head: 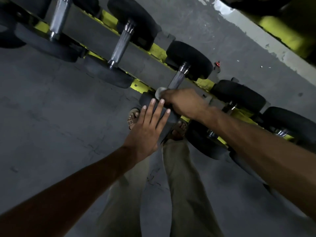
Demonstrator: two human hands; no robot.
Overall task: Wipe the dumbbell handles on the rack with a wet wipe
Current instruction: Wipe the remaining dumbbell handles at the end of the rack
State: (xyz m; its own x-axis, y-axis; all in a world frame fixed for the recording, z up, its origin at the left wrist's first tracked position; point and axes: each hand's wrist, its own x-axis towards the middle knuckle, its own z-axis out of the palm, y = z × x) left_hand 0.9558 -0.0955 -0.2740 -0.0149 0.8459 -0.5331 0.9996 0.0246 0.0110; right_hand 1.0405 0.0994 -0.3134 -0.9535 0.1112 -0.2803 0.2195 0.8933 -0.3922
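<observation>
While right hand (183,103) grips one wipe (159,92) — left hand (147,129) flat | five dumbbells (121,45)

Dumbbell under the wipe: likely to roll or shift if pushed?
The dumbbell is probably heavy: thick black heads, metal handle. Its round heads could roll, but it sits across the yellow rack rails, with the left hand flat on its near head.

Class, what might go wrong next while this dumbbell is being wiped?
The dumbbell may roll off the rack onto the sandalled foot below; only the flat left hand steadies its near head. The right hand holds the wet wipe at the near end of the handle, so the far knurling may be missed.
</observation>
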